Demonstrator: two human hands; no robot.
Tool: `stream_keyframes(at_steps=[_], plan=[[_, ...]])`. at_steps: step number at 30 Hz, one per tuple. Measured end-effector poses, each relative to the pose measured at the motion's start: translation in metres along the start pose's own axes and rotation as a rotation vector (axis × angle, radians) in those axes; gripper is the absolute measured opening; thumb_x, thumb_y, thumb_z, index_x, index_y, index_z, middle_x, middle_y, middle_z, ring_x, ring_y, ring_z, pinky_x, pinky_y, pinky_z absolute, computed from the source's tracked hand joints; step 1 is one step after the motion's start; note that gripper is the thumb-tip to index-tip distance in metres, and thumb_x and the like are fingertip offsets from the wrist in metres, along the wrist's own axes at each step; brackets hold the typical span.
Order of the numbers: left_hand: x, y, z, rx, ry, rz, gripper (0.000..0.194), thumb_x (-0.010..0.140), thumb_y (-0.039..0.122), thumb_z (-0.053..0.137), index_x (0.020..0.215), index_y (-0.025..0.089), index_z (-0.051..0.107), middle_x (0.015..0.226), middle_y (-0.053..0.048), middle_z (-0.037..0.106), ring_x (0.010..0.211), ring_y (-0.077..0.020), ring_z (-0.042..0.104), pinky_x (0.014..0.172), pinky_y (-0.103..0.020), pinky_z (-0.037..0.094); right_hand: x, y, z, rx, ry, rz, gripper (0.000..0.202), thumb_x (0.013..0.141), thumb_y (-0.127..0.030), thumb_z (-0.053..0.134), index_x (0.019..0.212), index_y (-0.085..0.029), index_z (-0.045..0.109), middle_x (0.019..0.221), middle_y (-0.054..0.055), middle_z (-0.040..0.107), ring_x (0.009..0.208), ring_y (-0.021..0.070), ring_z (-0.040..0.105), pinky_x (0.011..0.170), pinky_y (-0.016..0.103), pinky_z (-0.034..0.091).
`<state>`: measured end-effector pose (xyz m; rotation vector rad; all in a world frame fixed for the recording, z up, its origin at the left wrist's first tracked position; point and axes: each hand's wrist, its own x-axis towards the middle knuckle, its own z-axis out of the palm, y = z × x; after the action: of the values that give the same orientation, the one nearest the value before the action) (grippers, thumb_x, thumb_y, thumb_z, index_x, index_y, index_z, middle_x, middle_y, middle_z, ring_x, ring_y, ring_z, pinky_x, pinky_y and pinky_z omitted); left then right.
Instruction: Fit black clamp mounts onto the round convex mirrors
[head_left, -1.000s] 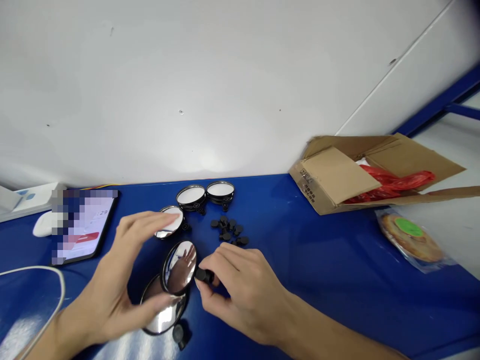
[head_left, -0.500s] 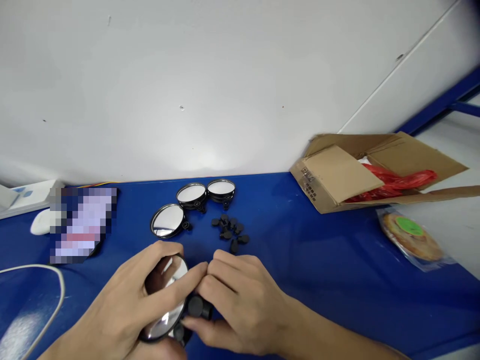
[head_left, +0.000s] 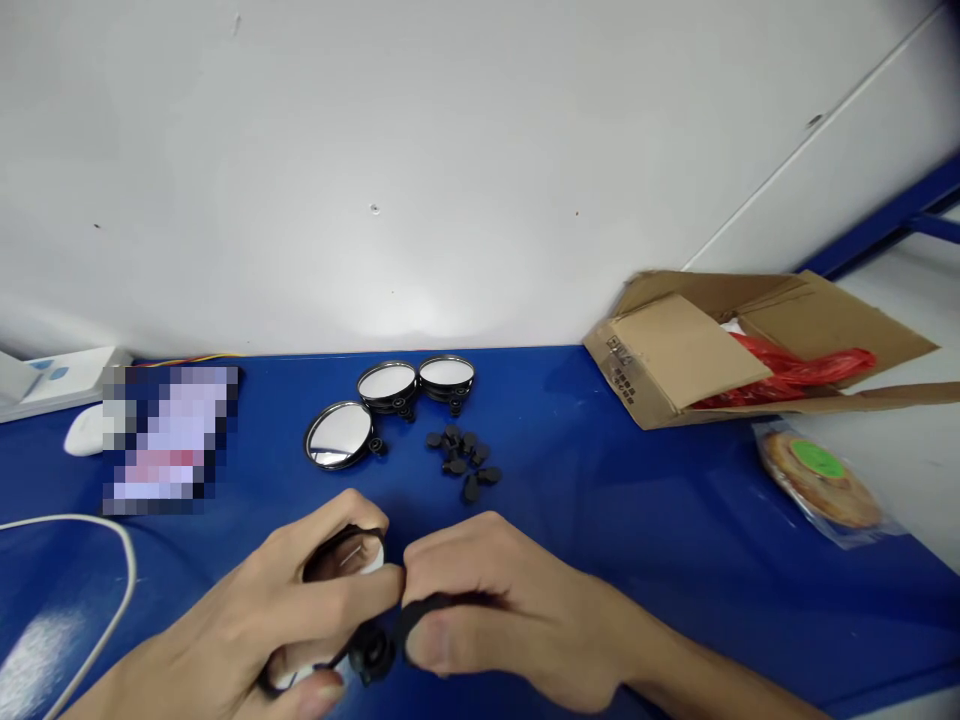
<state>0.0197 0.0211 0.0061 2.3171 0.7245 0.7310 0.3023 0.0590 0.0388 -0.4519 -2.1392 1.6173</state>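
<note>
My left hand (head_left: 285, 610) is wrapped round a round mirror (head_left: 367, 553), its fingers crossing the glass. A black knob-like joint (head_left: 372, 652) sticks out from the mirror's right side. Beside it, my right hand (head_left: 502, 610) grips a black part (head_left: 424, 610) between thumb and curled fingers, close to the joint. Whether the two parts touch is unclear. Beyond the hands lie three round mirrors with black joints: one at the left (head_left: 339, 435), one in the middle (head_left: 387, 382) and one at the right (head_left: 446, 372). Several small black pieces (head_left: 471, 488) are scattered near them.
On the blue table (head_left: 660, 520), an open cardboard box (head_left: 675, 350) holds red plastic (head_left: 795, 375). A wrapped round item (head_left: 825, 480) lies at the right. To the left are a blurred-out phone (head_left: 176, 430), a white mouse (head_left: 84, 430) and a white cable (head_left: 129, 570).
My right hand has turned and drawn slightly right, with the black part now against its thumb. The held mirror has tilted in my left hand, and its joint shows more openly. The view has shifted slightly.
</note>
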Motion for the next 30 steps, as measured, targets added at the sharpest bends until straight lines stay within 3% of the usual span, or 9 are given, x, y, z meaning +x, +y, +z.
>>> stream_keyframes(at_steps=[2, 4, 8, 11, 16, 19, 22, 26, 30], plan=[[-0.003, -0.002, 0.0, -0.055, 0.007, -0.013, 0.056, 0.125, 0.059, 0.025, 0.171, 0.047, 0.052, 0.116, -0.011, 0.064, 0.095, -0.0274, 0.074, 0.08, -0.04, 0.068, -0.001, -0.001, -0.002, 0.142, 0.027, 0.057, 0.053, 0.123, -0.057, 0.054, 0.084, -0.022, 0.06, 0.081, -0.003, 0.062, 0.072, 0.0123, 0.061, 0.068, 0.025, 0.051], [-0.007, -0.006, -0.001, -0.012, 0.051, -0.032, 0.054, 0.124, 0.057, 0.03, 0.171, 0.047, 0.055, 0.125, -0.012, 0.064, 0.101, -0.0282, 0.075, 0.084, -0.042, 0.069, -0.002, 0.0, -0.004, 0.098, 0.142, 0.065, 0.053, 0.123, -0.055, 0.053, 0.084, -0.021, 0.065, 0.078, -0.003, 0.061, 0.07, 0.0119, 0.059, 0.067, 0.026, 0.048], [-0.012, -0.017, -0.002, 0.17, 0.125, -0.08, 0.049, 0.121, 0.051, 0.049, 0.168, 0.045, 0.062, 0.138, -0.011, 0.066, 0.105, -0.0276, 0.077, 0.091, -0.039, 0.068, -0.002, 0.011, -0.013, -0.305, 0.538, 0.07, 0.024, 0.115, -0.03, 0.061, 0.1, -0.022, 0.078, 0.082, -0.003, 0.066, 0.07, 0.0128, 0.056, 0.067, 0.027, 0.045], [-0.011, -0.018, -0.002, 0.269, 0.174, -0.157, 0.05, 0.118, 0.05, 0.058, 0.168, 0.048, 0.062, 0.136, -0.008, 0.067, 0.106, -0.0263, 0.076, 0.093, -0.036, 0.067, -0.002, 0.022, -0.02, -0.562, 0.671, 0.124, 0.016, 0.11, -0.024, 0.065, 0.102, -0.022, 0.079, 0.087, 0.0, 0.069, 0.073, 0.0148, 0.059, 0.068, 0.029, 0.048], [-0.004, -0.011, -0.002, 0.295, 0.255, -0.25, 0.056, 0.116, 0.051, 0.06, 0.171, 0.045, 0.054, 0.139, -0.007, 0.066, 0.106, -0.0271, 0.073, 0.088, -0.036, 0.064, -0.003, 0.034, -0.023, -0.835, 0.708, 0.186, 0.011, 0.106, -0.021, 0.071, 0.102, -0.024, 0.081, 0.102, 0.004, 0.074, 0.09, 0.0197, 0.07, 0.076, 0.033, 0.054], [-0.001, -0.013, -0.003, 0.296, 0.337, -0.335, 0.057, 0.116, 0.05, 0.06, 0.171, 0.039, 0.048, 0.145, -0.007, 0.065, 0.115, -0.03, 0.071, 0.096, -0.04, 0.062, -0.005, 0.037, -0.021, -0.912, 0.712, 0.228, 0.008, 0.104, -0.018, 0.075, 0.103, -0.024, 0.081, 0.1, 0.003, 0.074, 0.093, 0.0211, 0.071, 0.077, 0.035, 0.055], [-0.002, -0.02, -0.005, 0.298, 0.411, -0.382, 0.052, 0.117, 0.047, 0.058, 0.167, 0.035, 0.05, 0.148, -0.009, 0.063, 0.126, -0.0335, 0.069, 0.103, -0.045, 0.059, -0.006, 0.038, -0.02, -0.972, 0.679, 0.299, 0.008, 0.102, -0.016, 0.079, 0.101, -0.024, 0.08, 0.097, 0.002, 0.074, 0.09, 0.0216, 0.071, 0.072, 0.035, 0.053], [-0.005, -0.028, -0.007, 0.249, 0.473, -0.435, 0.048, 0.118, 0.048, 0.054, 0.164, 0.034, 0.051, 0.136, -0.008, 0.066, 0.114, -0.0316, 0.071, 0.093, -0.045, 0.061, -0.007, 0.04, -0.019, -1.021, 0.638, 0.353, 0.009, 0.101, -0.015, 0.082, 0.104, -0.023, 0.08, 0.092, 0.001, 0.075, 0.087, 0.0228, 0.07, 0.067, 0.035, 0.049], [-0.006, -0.027, -0.006, 0.255, 0.455, -0.426, 0.048, 0.117, 0.049, 0.055, 0.163, 0.033, 0.052, 0.139, -0.009, 0.066, 0.116, -0.0327, 0.072, 0.091, -0.045, 0.062, -0.005, 0.041, -0.016, -1.047, 0.671, 0.335, 0.005, 0.103, -0.019, 0.083, 0.105, -0.021, 0.08, 0.091, 0.003, 0.075, 0.087, 0.0233, 0.068, 0.06, 0.033, 0.044]])
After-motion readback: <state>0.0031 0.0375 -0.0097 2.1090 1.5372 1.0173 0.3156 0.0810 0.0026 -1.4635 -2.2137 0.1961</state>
